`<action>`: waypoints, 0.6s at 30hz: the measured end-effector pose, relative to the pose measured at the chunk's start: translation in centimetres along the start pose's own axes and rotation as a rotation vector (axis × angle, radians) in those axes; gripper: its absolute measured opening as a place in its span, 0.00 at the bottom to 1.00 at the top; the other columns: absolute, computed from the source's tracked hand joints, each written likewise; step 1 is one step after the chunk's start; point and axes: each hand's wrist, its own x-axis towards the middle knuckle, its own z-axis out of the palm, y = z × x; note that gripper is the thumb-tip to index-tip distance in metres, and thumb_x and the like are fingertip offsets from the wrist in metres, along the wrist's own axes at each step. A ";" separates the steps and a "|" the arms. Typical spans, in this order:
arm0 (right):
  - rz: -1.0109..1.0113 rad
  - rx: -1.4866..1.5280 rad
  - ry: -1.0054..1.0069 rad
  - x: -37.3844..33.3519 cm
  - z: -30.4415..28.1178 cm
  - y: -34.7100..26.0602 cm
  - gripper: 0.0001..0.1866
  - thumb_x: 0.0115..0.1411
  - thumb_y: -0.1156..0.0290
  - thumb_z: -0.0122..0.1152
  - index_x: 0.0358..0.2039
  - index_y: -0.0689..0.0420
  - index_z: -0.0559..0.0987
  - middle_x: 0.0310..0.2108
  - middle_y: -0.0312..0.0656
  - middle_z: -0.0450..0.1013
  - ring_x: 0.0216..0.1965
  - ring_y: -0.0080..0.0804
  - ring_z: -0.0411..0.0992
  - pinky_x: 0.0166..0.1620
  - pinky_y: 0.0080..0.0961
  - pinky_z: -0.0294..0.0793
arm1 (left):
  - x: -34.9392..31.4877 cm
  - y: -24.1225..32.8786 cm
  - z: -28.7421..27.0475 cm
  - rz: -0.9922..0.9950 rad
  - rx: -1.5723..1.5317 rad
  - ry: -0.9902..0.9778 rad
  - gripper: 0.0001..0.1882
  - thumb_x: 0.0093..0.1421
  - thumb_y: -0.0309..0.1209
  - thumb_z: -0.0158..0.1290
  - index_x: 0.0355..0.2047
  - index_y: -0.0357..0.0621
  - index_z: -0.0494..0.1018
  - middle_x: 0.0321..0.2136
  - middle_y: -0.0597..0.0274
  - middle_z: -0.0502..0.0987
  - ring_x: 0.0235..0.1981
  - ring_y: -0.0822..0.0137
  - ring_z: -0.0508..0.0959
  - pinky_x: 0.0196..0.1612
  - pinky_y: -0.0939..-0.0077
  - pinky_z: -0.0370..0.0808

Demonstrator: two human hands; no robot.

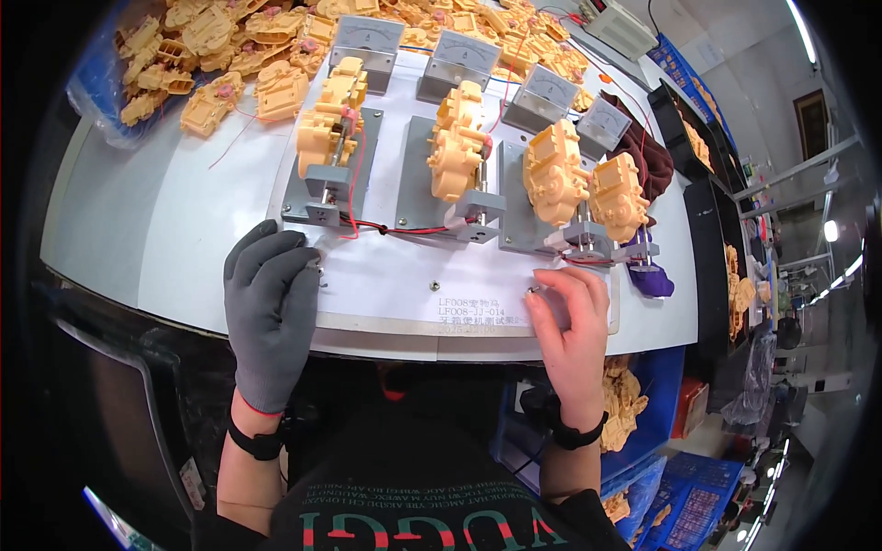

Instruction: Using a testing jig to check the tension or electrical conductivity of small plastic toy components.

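My left hand (271,308), in a grey glove, rests at the left front of a white test board (386,308). Its fingers are bent together around a small metal switch (322,272), mostly hidden by the fingertips. My bare right hand (574,317) is at the front right of the board, thumb and forefinger closing on another small metal switch (532,291). A third small metal piece (435,286) stands between the hands. Beyond them, yellow plastic gearboxes (457,151) (555,174) sit upright on grey metal fixtures (418,174), with red and black wires (404,230) running between.
Behind the fixtures stand several pointer meters (367,39). Loose yellow gearboxes (211,103) heap up at the back and left. A dark cloth (650,156) lies right of the meters. Black trays (712,216) line the right side; a blue bin (661,386) is below the table edge.
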 end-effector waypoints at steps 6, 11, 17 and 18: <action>-0.216 0.033 -0.029 1.2 1.6 -4.1 0.14 0.53 0.71 0.68 0.42 0.54 0.79 0.37 0.37 0.72 0.40 0.36 0.68 0.45 0.32 0.62 | 0.3 0.1 -0.1 0.029 0.000 0.011 0.09 0.53 0.19 0.56 0.35 0.40 0.78 0.40 0.56 0.76 0.52 0.51 0.71 0.54 0.62 0.69; -0.271 0.054 -0.094 2.5 3.9 -4.9 0.11 0.54 0.71 0.67 0.38 0.54 0.79 0.34 0.36 0.71 0.38 0.36 0.68 0.44 0.32 0.62 | 0.4 0.2 -0.1 0.053 0.011 0.018 0.09 0.53 0.20 0.56 0.36 0.41 0.78 0.40 0.57 0.76 0.51 0.51 0.72 0.54 0.62 0.69; -0.222 0.095 -0.097 2.7 4.8 -4.8 0.06 0.56 0.71 0.65 0.34 0.54 0.78 0.31 0.36 0.71 0.36 0.36 0.68 0.41 0.31 0.61 | 0.4 0.0 -0.3 0.054 0.005 0.008 0.09 0.52 0.20 0.57 0.35 0.42 0.78 0.39 0.57 0.76 0.51 0.51 0.72 0.53 0.63 0.70; -0.219 0.101 -0.092 2.7 4.9 -4.8 0.05 0.56 0.71 0.65 0.33 0.54 0.78 0.30 0.36 0.71 0.36 0.36 0.68 0.41 0.31 0.61 | 0.3 -0.1 -0.3 0.057 0.012 0.014 0.09 0.52 0.20 0.57 0.35 0.42 0.78 0.39 0.57 0.76 0.51 0.50 0.73 0.53 0.63 0.70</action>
